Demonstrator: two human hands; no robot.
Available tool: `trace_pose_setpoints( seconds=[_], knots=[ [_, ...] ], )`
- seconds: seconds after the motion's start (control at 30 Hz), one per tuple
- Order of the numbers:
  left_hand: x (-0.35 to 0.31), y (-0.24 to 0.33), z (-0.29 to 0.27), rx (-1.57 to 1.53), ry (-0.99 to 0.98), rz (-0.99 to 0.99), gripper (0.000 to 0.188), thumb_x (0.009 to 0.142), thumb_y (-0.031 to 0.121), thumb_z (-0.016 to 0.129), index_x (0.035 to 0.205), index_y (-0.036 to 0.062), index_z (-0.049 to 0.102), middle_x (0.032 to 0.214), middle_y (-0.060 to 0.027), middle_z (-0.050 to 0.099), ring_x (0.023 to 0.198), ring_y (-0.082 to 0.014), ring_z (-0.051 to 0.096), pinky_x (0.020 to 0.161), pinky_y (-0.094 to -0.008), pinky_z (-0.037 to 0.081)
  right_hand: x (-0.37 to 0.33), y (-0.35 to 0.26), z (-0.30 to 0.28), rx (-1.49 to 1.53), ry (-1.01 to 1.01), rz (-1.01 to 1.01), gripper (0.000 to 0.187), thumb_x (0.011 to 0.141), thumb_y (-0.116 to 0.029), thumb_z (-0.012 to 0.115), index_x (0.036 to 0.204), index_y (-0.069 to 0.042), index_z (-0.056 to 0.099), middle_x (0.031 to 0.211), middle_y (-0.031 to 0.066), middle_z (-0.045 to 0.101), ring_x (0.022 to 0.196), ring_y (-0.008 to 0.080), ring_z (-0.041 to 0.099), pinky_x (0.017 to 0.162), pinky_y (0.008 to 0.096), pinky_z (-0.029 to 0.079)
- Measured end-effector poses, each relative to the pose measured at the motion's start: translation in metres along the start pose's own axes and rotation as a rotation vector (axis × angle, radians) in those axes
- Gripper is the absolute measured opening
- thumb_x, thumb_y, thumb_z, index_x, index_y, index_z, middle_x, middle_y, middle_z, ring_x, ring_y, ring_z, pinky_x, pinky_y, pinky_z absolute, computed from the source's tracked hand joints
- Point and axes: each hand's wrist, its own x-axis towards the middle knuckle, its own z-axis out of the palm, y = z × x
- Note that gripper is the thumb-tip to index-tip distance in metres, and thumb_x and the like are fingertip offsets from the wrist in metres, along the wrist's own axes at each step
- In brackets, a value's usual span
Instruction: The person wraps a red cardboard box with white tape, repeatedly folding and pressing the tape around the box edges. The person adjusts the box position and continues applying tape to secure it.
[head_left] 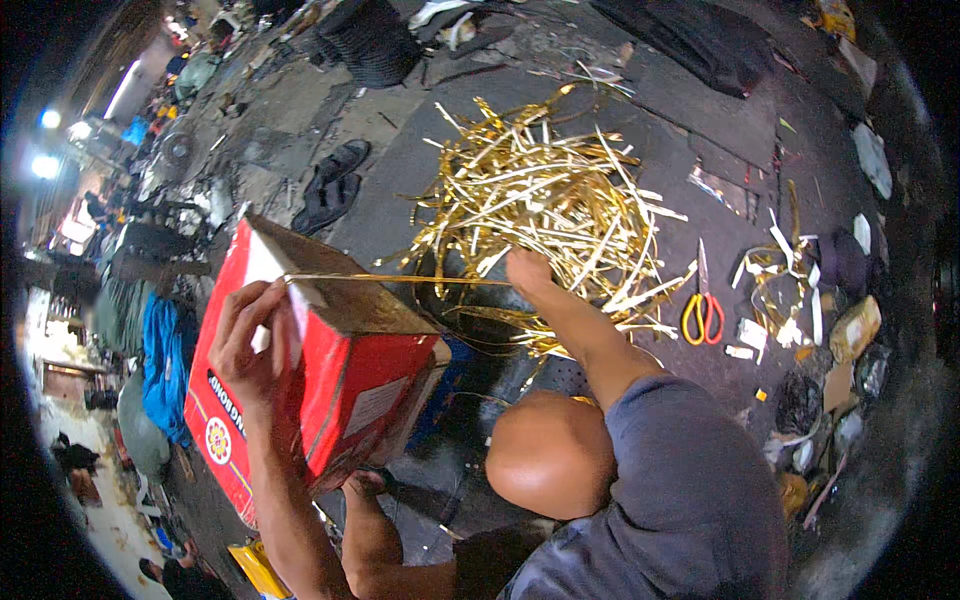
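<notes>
A red and white cardboard box stands tilted in front of me, left of my bent knee. My left hand is at its upper left side, thumb and fingertips pinching one end of a thin golden strip. The strip runs taut across the box's brown face to my right hand, which is closed around it. Just beyond that hand lies a big tangled heap of shiny gold and white strips on a dark mat. Scissors with red and yellow handles lie right of the heap.
Black sandals lie beyond the box. A smaller bunch of strip scraps and assorted litter are at the right. Blue cloth hangs at the left, with a person at the lower left. A dark ribbed basket-like thing stands at the back.
</notes>
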Motion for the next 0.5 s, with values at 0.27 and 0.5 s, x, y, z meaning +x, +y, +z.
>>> trace_pose_setpoints(
  seconds=[0.27,0.5],
  knots=[
    [-0.004,0.007,-0.013,0.144,-0.270,0.030,0.062,0.099,0.051,0.057,0.140,0.0061,0.065,0.149,-0.0147,0.058,0.149,-0.0360,0.036,0.125,-0.0516,0.021,-0.008,0.014,0.004,0.002,-0.023,-0.070,0.023,0.092,-0.013,0.056,0.102,0.003,0.068,0.092,0.0223,0.077,0.084,0.0363,0.077,0.070,0.0484,0.062],
    [0.028,0.008,-0.012,0.305,-0.429,0.177,0.065,0.105,0.058,0.044,0.149,0.0121,0.058,0.161,-0.0123,0.046,0.155,-0.0343,0.031,0.127,-0.0531,0.019,-0.009,0.015,0.013,0.223,-0.202,0.042,0.029,0.097,-0.016,0.059,0.116,0.002,0.070,0.078,0.0160,0.072,0.067,0.0303,0.073,0.057,0.0451,0.058]
  ],
)
